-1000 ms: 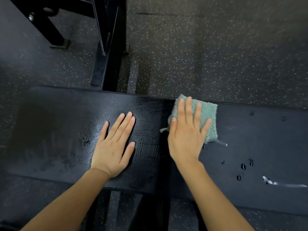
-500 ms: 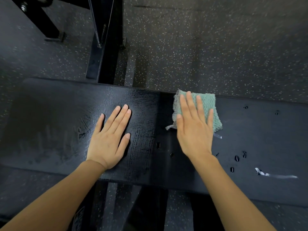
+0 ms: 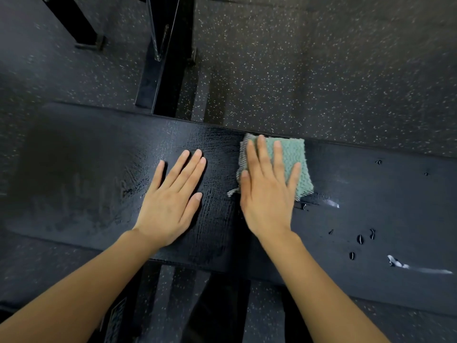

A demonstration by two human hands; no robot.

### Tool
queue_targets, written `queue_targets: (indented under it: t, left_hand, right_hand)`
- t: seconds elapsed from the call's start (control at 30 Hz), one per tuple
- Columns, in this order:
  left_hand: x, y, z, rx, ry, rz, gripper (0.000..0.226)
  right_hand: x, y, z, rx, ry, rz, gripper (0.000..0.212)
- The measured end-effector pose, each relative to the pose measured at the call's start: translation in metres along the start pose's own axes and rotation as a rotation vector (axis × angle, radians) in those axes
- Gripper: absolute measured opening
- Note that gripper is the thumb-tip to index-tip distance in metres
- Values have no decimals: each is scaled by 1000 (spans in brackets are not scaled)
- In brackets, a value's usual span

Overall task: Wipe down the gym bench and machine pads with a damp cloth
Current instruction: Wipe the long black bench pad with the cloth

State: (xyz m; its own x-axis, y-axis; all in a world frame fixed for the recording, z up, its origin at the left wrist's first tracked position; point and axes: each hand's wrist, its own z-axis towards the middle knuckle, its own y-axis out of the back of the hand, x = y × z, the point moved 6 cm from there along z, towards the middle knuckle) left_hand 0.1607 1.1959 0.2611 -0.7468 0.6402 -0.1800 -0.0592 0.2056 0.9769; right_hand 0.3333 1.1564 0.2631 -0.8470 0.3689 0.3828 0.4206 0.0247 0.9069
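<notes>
Dim, soft light; wet glare on the dark counter (image 3: 217, 144), shadow pooled at left, wide-angle bending and blur toward edges.

The black bench (image 3: 371, 194) ran left to right over the speckled floor (image 3: 321, 70), its middle glistening wet. At its far edge a green cloth (image 3: 291, 157) lay under the flat right hand (image 3: 265, 194), with the left hand (image 3: 170, 206) flat beside it. Droplets (image 3: 360, 239) and a white streak (image 3: 420, 269) sat to the right.

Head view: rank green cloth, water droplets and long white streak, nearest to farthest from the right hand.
1. Green cloth, under the right hand.
2. Water droplets, on the bench to its right.
3. Long white streak, farther right, near the front edge.
</notes>
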Motion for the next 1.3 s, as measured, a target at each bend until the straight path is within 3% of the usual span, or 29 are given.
queue_targets:
  t: [0.23, 0.5, 0.7, 0.93, 1.07, 1.3]
  left_hand:
    - [-6, 2, 12, 41, -163, 13, 59]
    - [-10, -4, 21, 70, -223, 62, 60]
    - [-10, -4, 21, 78, -231, 55, 61]
    - [-12, -3, 23, 76, -230, 50, 61]
    - [-12, -2, 23, 78, -222, 56, 62]
    - [-12, -3, 22, 81, -227, 67, 62]
  right_hand:
    - [-7, 2, -9, 49, 147, -63, 56]
    - [-81, 27, -26, -2, -64, -71, 55]
    - [-60, 18, -39, -84, -256, 15, 60]
    - [15, -18, -65, 4, 16, -27, 56]
    - [9, -16, -72, 44, 115, -71, 56]
    - [-78, 13, -97, 50, -37, -133, 53]
